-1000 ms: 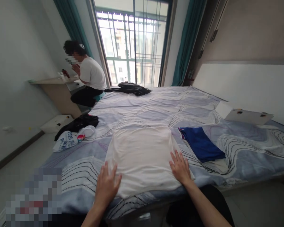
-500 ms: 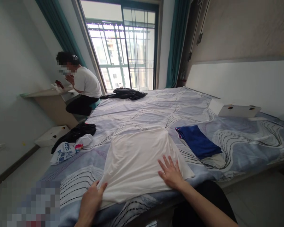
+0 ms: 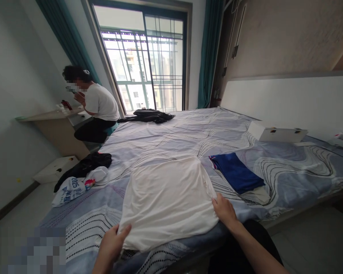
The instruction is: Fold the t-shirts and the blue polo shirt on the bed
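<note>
A white shirt (image 3: 165, 201), folded into a wide, slightly creased rectangle, lies at the near edge of the bed. At its lower left corner my left hand (image 3: 111, 241) pinches the cloth, with the thumb on top and the other fingers partly hidden beneath. My right hand (image 3: 225, 211) is closed on the right edge of the shirt, where the fabric bunches a little at the fingertips. Right of the shirt, apart from both hands, a folded blue garment (image 3: 238, 173) rests on a paler cloth.
The bed (image 3: 171, 140) has a grey patterned sheet. Dark clothing (image 3: 85, 167) and a printed white garment (image 3: 71, 190) lie on its left side, a black garment (image 3: 151, 115) at the far end. A white box (image 3: 277, 133) stands right. A person (image 3: 100, 102) sits by a desk (image 3: 51, 121).
My right hand has gone from lying spread on the shirt to gripping its right edge, which is drawn inward. My left hand stays at the lower left corner. The view has shifted slightly.
</note>
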